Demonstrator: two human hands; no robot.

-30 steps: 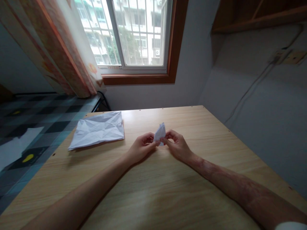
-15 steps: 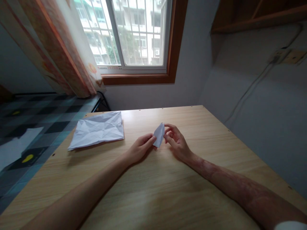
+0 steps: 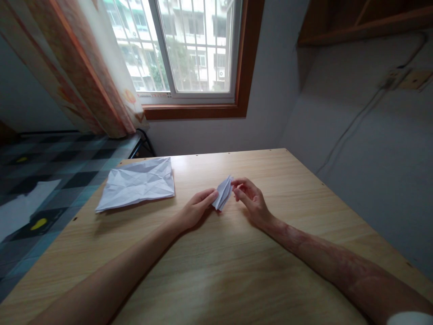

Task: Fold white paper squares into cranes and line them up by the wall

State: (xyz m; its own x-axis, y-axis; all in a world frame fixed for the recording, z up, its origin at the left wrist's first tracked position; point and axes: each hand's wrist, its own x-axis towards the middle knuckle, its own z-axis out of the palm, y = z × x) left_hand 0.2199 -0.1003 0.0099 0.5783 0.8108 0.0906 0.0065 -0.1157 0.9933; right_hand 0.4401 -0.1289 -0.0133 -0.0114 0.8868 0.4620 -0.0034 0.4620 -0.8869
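Note:
A small piece of folded white paper (image 3: 223, 194) stands tilted above the middle of the table, its layers fanned slightly along the right edge. My left hand (image 3: 198, 207) is closed on its left side, the thumb pressed on the near face and the other fingers behind. Just to the right is my right hand (image 3: 252, 201), with fingers curved and thumb and index apart. Its index fingertip lies at the paper's upper right edge; whether it touches cannot be made out. Nothing shows between those fingers.
Creased white sheets (image 3: 138, 183) lie at the table's far left corner. The wooden table (image 3: 216, 280) reaches toward the window wall. To the left is a bed with a checked cover (image 3: 67, 155) and a white paper (image 3: 30, 203) on it. A shelf (image 3: 365, 31) hangs upper right.
The folded paper has turned a little and tipped, so its layered edge shows more. My right hand has drawn slightly away to the right, with its fingers off the paper's face.

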